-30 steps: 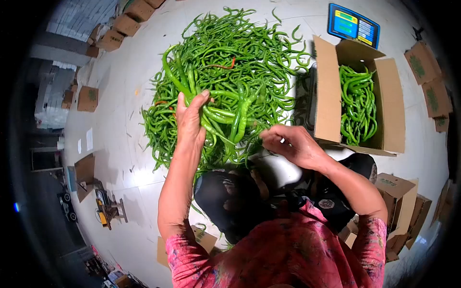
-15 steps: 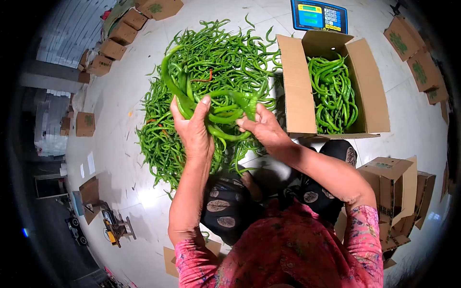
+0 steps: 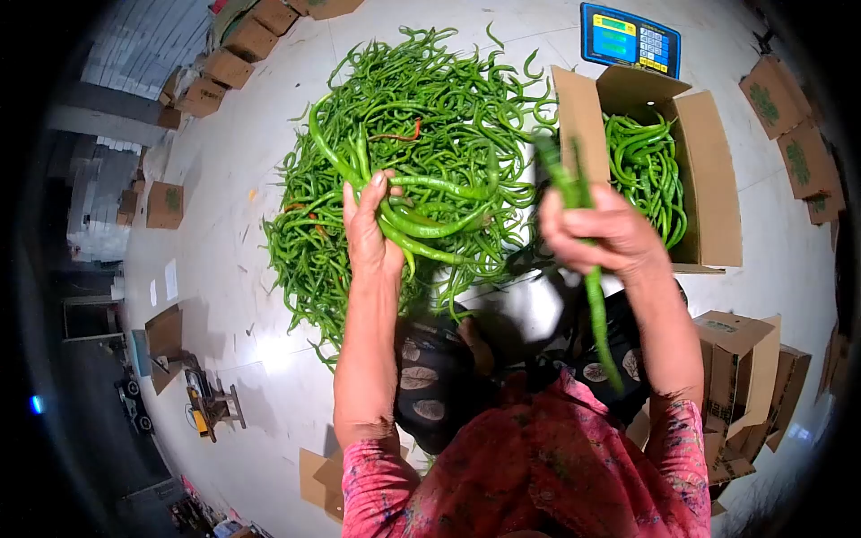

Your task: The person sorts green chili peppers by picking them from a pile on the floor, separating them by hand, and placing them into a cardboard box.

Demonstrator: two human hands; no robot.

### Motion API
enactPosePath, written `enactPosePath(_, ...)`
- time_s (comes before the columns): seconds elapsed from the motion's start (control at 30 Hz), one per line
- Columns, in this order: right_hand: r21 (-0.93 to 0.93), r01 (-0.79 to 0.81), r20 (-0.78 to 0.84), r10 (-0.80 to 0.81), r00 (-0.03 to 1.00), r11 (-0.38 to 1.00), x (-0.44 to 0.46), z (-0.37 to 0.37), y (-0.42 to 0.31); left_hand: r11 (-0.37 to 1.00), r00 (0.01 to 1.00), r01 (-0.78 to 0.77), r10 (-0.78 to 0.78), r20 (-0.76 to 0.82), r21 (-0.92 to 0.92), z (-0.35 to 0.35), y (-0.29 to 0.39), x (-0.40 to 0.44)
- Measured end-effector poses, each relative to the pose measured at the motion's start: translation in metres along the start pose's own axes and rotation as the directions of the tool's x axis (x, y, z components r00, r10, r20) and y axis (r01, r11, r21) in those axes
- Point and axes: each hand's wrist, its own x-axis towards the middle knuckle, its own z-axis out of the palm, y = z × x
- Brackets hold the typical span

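Several long green chili peppers (image 3: 439, 228) are gripped in my left hand (image 3: 370, 229), which is over the near part of a big pile of green chili peppers (image 3: 404, 99) on the floor. My right hand (image 3: 605, 231) is closed around a few green chili peppers (image 3: 598, 309), blurred by motion; one hangs down below the fist. It is just left of and in front of an open cardboard box (image 3: 708, 161) that holds more green chili peppers (image 3: 647, 170). A red chili pepper (image 3: 399, 135) lies on the pile.
A blue-framed scale display (image 3: 630, 40) stands behind the box. Folded cardboard boxes (image 3: 744, 368) are at my right. More cartons (image 3: 226, 68) line the far left and right sides. A small yellow-and-black device on a stand (image 3: 208, 402) sits at left.
My right hand has moved right, away from my left hand, carrying a few chili peppers towards the box. My left hand keeps its bunch. The view has shifted slightly.
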Motion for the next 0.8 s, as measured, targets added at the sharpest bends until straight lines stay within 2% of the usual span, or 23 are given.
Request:
enactPosePath(0.03,-0.057,0.026,-0.06,-0.029,0.998,0.998,-0.012,-0.004,-0.011,1.0,1.0,-0.022,0.022,0.006,0.007,-0.005,0.002,0.002)
enactPosePath(0.1,-0.105,0.191,0.062,-0.185,0.981,0.976,-0.017,-0.021,-0.02,0.998,0.998,-0.053,0.052,0.041,0.015,-0.009,0.007,0.002)
enactPosePath(0.17,-0.203,0.182,-0.25,-0.23,0.941,0.962,-0.009,-0.02,-0.02,1.0,0.994,-0.02,0.02,0.109,-0.001,-0.008,0.012,-0.002)
enactPosePath(0.2,-0.216,0.128,-0.348,-0.199,0.916,0.968,-0.002,-0.022,-0.017,1.0,0.989,0.004,-0.003,0.148,-0.004,-0.007,0.012,-0.004)
enactPosePath(0.3,-0.393,-0.078,-0.502,-0.143,0.853,0.916,0.021,-0.028,-0.003,0.986,0.954,0.161,-0.146,0.264,-0.036,-0.002,0.007,-0.009)
enactPosePath(0.37,-0.408,-0.236,-0.519,-0.012,0.855,0.882,0.035,-0.021,0.008,0.978,0.919,0.207,-0.183,0.35,-0.033,0.007,0.001,-0.014)
enactPosePath(0.43,-0.461,-0.305,-0.405,0.109,0.908,0.833,0.052,-0.024,0.034,0.974,0.899,0.224,-0.196,0.392,-0.025,0.016,-0.006,-0.018)
enactPosePath(0.5,-0.524,-0.259,-0.249,0.144,0.958,0.811,0.06,-0.015,0.056,0.972,0.893,0.234,-0.214,0.396,-0.002,0.019,-0.014,-0.019)
enactPosePath(0.53,-0.47,-0.149,-0.182,0.07,0.981,0.87,0.057,-0.007,0.059,0.971,0.899,0.24,-0.222,0.378,0.001,0.018,-0.016,-0.02)
enactPosePath(0.63,-0.285,-0.243,-0.402,0.114,0.909,0.927,0.049,-0.015,0.039,0.972,0.909,0.233,-0.229,0.349,0.03,0.019,-0.012,-0.024)
enactPosePath(0.67,-0.309,-0.19,-0.456,0.03,0.89,0.932,0.047,-0.022,0.035,0.972,0.91,0.231,-0.235,0.343,0.052,0.019,-0.011,-0.024)
enactPosePath(0.7,-0.268,-0.198,-0.517,0.032,0.855,0.943,0.042,-0.018,0.022,0.97,0.91,0.23,-0.241,0.338,0.074,0.019,-0.01,-0.024)
enactPosePath(0.77,-0.357,-0.277,-0.529,0.051,0.847,0.892,0.033,-0.024,0.009,0.968,0.91,0.235,-0.249,0.333,0.083,0.014,-0.012,-0.02)
enactPosePath(0.8,-0.612,-0.265,-0.581,-0.196,0.79,0.745,0.029,-0.023,0.008,0.968,0.915,0.232,-0.251,0.317,0.097,0.013,-0.014,-0.019)
